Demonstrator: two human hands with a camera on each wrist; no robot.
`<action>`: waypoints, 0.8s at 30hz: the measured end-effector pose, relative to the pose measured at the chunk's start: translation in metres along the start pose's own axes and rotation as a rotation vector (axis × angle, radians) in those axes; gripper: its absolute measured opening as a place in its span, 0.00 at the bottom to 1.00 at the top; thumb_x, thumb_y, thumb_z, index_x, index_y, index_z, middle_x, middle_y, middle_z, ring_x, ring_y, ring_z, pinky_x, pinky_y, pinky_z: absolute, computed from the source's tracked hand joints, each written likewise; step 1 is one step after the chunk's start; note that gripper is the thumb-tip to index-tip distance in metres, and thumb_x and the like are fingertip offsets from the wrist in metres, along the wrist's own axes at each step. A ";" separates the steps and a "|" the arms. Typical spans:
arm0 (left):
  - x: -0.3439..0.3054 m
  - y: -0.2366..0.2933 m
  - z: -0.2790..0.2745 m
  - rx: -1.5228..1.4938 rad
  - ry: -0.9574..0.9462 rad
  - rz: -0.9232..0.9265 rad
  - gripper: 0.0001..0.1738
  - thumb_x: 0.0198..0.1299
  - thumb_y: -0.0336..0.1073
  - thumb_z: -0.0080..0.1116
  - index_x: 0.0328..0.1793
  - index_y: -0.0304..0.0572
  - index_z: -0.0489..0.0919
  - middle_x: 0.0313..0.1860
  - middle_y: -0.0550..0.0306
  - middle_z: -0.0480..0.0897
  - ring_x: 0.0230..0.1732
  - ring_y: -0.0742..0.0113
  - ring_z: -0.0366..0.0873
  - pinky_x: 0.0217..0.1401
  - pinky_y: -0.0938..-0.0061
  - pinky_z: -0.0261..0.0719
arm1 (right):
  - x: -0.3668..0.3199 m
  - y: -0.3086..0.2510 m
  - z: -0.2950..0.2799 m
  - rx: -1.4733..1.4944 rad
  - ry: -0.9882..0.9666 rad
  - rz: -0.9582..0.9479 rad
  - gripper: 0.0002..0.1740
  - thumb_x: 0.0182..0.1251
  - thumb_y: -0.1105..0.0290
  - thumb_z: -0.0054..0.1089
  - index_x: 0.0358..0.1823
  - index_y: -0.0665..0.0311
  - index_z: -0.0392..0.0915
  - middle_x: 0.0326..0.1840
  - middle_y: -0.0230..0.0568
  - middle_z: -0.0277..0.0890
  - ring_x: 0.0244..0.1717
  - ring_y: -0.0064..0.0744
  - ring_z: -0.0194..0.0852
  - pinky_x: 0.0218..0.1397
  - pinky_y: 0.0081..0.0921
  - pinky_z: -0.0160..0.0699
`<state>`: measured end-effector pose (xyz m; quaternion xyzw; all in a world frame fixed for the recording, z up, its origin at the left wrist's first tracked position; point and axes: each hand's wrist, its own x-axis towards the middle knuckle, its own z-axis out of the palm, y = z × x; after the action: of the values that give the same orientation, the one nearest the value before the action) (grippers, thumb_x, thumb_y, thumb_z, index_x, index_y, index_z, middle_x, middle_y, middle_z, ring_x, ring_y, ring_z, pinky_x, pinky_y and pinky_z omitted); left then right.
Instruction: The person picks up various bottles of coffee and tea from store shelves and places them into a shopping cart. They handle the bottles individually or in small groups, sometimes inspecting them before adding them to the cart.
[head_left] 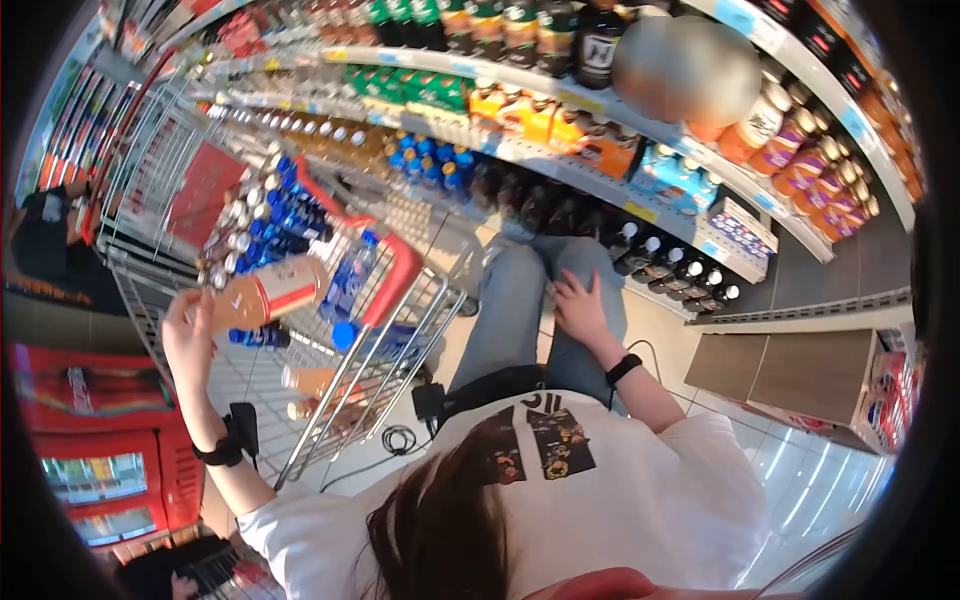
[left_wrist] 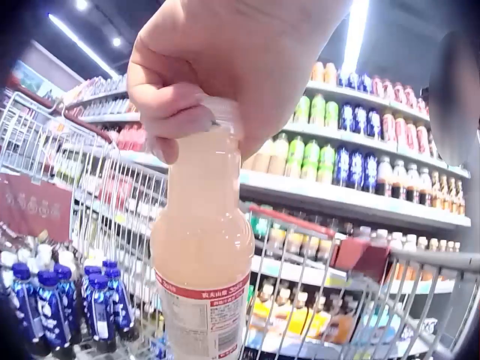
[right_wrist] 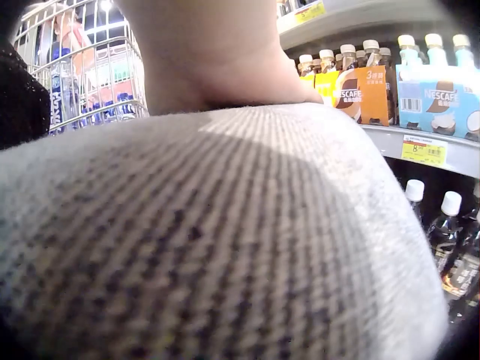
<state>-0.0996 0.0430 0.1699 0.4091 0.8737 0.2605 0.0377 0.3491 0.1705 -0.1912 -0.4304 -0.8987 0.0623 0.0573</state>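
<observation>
My left hand [head_left: 190, 335] grips a bottle of pale pink drink [head_left: 270, 292] by its cap end, over the shopping cart [head_left: 300, 440]. The left wrist view shows the fingers curled round the neck of the bottle [left_wrist: 202, 247], which has a red and white label. Under and around it in the cart are several blue bottles [head_left: 270, 230], a clear bottle with a blue label [head_left: 352, 275] and more pink-drink bottles [head_left: 315, 380]. My right hand [head_left: 582, 308] rests on my knee in jeans [head_left: 590, 365], fingers spread, holding nothing.
Shelves of bottled drinks [head_left: 520, 110] curve round the front and right, with dark bottles with white caps [head_left: 690, 272] on the lowest level. A cable [head_left: 398, 440] lies on the floor beside the cart. A red cooler [head_left: 110, 470] stands at the left.
</observation>
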 end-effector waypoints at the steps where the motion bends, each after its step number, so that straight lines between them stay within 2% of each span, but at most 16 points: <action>1: 0.003 -0.006 -0.005 -0.086 0.041 0.052 0.14 0.61 0.43 0.56 0.39 0.37 0.78 0.22 0.60 0.77 0.12 0.78 0.66 0.12 0.80 0.59 | 0.003 0.001 -0.002 0.000 0.003 0.003 0.14 0.51 0.63 0.58 0.39 0.57 0.78 0.55 0.30 0.70 0.69 0.34 0.52 0.69 0.67 0.33; 2: 0.004 -0.014 -0.009 -0.172 0.086 0.099 0.13 0.61 0.42 0.56 0.39 0.37 0.77 0.22 0.63 0.75 0.10 0.83 0.60 0.09 0.82 0.53 | 0.004 -0.001 -0.003 0.011 0.004 -0.001 0.15 0.51 0.64 0.58 0.41 0.58 0.78 0.56 0.30 0.70 0.69 0.34 0.52 0.69 0.67 0.33; 4: -0.002 0.004 -0.018 -0.165 0.114 0.129 0.12 0.60 0.39 0.57 0.38 0.37 0.77 0.24 0.61 0.76 0.14 0.79 0.66 0.15 0.81 0.62 | 0.006 -0.002 -0.005 0.023 0.001 -0.004 0.16 0.52 0.65 0.56 0.43 0.60 0.77 0.56 0.31 0.69 0.70 0.34 0.51 0.69 0.66 0.33; 7: -0.004 0.001 -0.013 -0.042 0.112 0.216 0.11 0.58 0.38 0.58 0.37 0.36 0.77 0.24 0.61 0.77 0.21 0.77 0.71 0.25 0.80 0.69 | 0.009 -0.005 -0.008 0.007 -0.009 -0.023 0.14 0.53 0.65 0.56 0.41 0.58 0.78 0.56 0.30 0.70 0.69 0.35 0.52 0.69 0.67 0.34; 8: -0.006 0.004 -0.010 -0.005 0.085 0.195 0.11 0.55 0.38 0.61 0.36 0.37 0.77 0.23 0.59 0.77 0.27 0.74 0.73 0.32 0.78 0.71 | 0.008 -0.004 -0.009 0.001 -0.024 -0.027 0.14 0.53 0.65 0.56 0.41 0.58 0.78 0.56 0.30 0.70 0.69 0.35 0.52 0.69 0.67 0.33; 10: -0.005 0.003 0.002 0.133 0.054 0.150 0.14 0.51 0.41 0.63 0.35 0.37 0.78 0.22 0.53 0.76 0.25 0.69 0.74 0.31 0.75 0.72 | 0.009 -0.005 -0.011 -0.007 -0.024 -0.044 0.12 0.53 0.65 0.56 0.40 0.58 0.78 0.56 0.30 0.70 0.69 0.35 0.53 0.69 0.67 0.33; 12: -0.004 -0.001 0.017 0.246 0.015 0.197 0.16 0.47 0.44 0.65 0.33 0.38 0.78 0.22 0.48 0.76 0.25 0.58 0.76 0.31 0.70 0.72 | 0.010 -0.006 -0.011 -0.005 -0.026 -0.049 0.11 0.54 0.65 0.55 0.39 0.57 0.78 0.56 0.29 0.70 0.69 0.35 0.52 0.69 0.68 0.33; 13: -0.003 0.000 0.023 0.283 -0.050 0.151 0.17 0.45 0.44 0.65 0.32 0.37 0.78 0.24 0.44 0.77 0.27 0.50 0.77 0.32 0.67 0.73 | 0.010 -0.007 -0.012 0.000 -0.030 -0.046 0.11 0.54 0.65 0.56 0.39 0.57 0.78 0.56 0.29 0.70 0.69 0.35 0.52 0.69 0.68 0.32; 14: 0.000 -0.009 0.032 0.338 -0.088 0.164 0.17 0.45 0.44 0.65 0.33 0.38 0.78 0.26 0.43 0.79 0.31 0.49 0.78 0.33 0.65 0.74 | 0.010 -0.007 -0.012 0.006 -0.033 -0.041 0.11 0.54 0.65 0.56 0.38 0.57 0.78 0.56 0.29 0.70 0.70 0.35 0.52 0.69 0.68 0.32; 16: 0.006 -0.028 0.047 0.412 -0.178 0.178 0.18 0.46 0.46 0.65 0.34 0.38 0.78 0.29 0.44 0.80 0.34 0.49 0.79 0.35 0.63 0.75 | 0.010 -0.007 -0.013 -0.002 -0.042 -0.040 0.11 0.54 0.65 0.55 0.38 0.57 0.78 0.56 0.28 0.70 0.70 0.35 0.51 0.69 0.68 0.31; 22: 0.010 -0.056 0.087 0.417 -0.402 0.004 0.22 0.48 0.54 0.60 0.35 0.39 0.79 0.29 0.48 0.81 0.34 0.53 0.80 0.37 0.65 0.76 | 0.010 -0.006 -0.010 -0.007 -0.043 -0.021 0.10 0.54 0.65 0.55 0.38 0.57 0.77 0.56 0.28 0.70 0.70 0.34 0.51 0.69 0.67 0.30; 23: 0.014 -0.044 0.083 0.362 -0.513 -0.138 0.22 0.49 0.51 0.61 0.35 0.37 0.79 0.25 0.50 0.80 0.28 0.60 0.79 0.32 0.69 0.75 | 0.010 -0.006 -0.010 -0.007 -0.046 -0.019 0.10 0.55 0.65 0.55 0.38 0.57 0.77 0.56 0.28 0.70 0.70 0.34 0.51 0.69 0.67 0.30; 24: 0.019 -0.050 0.083 0.349 -0.556 -0.100 0.22 0.49 0.51 0.61 0.35 0.37 0.79 0.24 0.52 0.79 0.27 0.62 0.79 0.31 0.70 0.75 | 0.010 -0.006 -0.009 -0.004 -0.037 -0.018 0.10 0.55 0.65 0.55 0.38 0.57 0.77 0.56 0.28 0.70 0.70 0.34 0.51 0.69 0.67 0.30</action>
<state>-0.1234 0.0658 0.0771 0.4217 0.8802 -0.0168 0.2170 0.3401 0.1752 -0.1807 -0.4214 -0.9035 0.0678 0.0401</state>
